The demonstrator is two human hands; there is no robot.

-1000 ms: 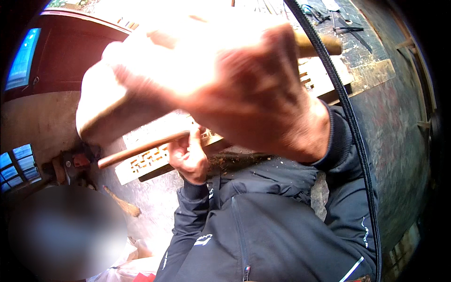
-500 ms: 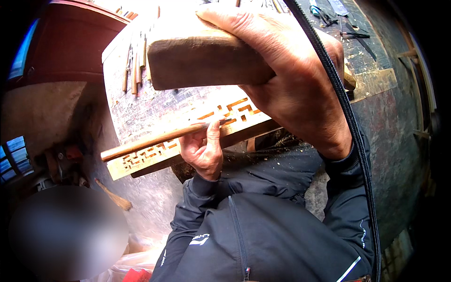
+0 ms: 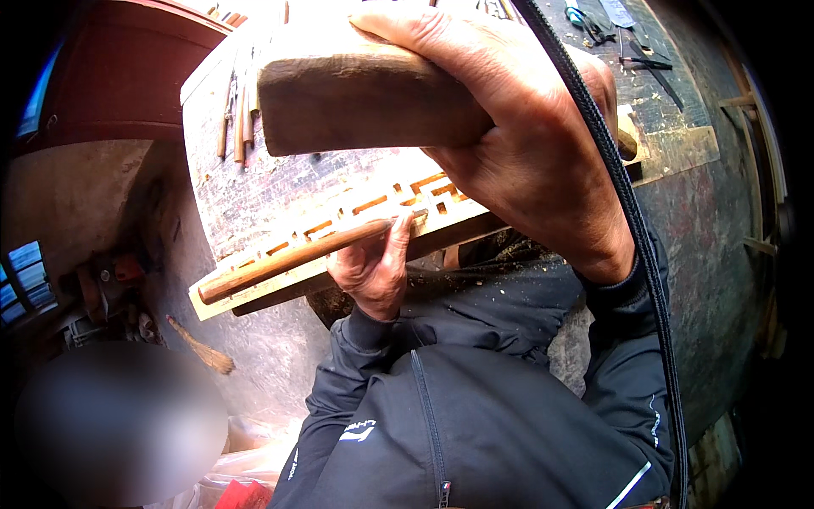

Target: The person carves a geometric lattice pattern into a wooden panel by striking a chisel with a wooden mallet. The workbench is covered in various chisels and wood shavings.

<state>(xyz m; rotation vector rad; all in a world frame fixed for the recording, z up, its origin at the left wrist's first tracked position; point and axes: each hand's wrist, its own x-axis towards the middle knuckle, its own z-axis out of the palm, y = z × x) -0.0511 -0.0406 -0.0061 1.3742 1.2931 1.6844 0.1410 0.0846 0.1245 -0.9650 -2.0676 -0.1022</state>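
My right hand (image 3: pixel 543 153) grips a dark wooden block (image 3: pixel 369 102), holding it raised above the bench. My left hand (image 3: pixel 373 267) has its thumb and fingers closed on a long wooden-handled chisel (image 3: pixel 280 260), whose short metal end rests on a pale board (image 3: pixel 454 212) carved with angular cut-outs. The chisel lies low and slanted along the board, its handle reaching toward the board's left end. The board sits on a darker wooden piece along the near edge of the worn workbench (image 3: pixel 229 195). My left fingertips are partly hidden behind the chisel.
Several tools with wooden handles (image 3: pixel 240 119) lie at the back left of the bench. Black hand tools (image 3: pixel 649 64) lie at the back right. A straw broom (image 3: pixel 203 348) is on the floor at left. A braided black cord (image 3: pixel 644 263) runs down the right of view.
My right hand and block were blurred and further left a second ago; they are now steady and higher. Since half a second ago, the chisel's handle end has shifted slightly right and down.
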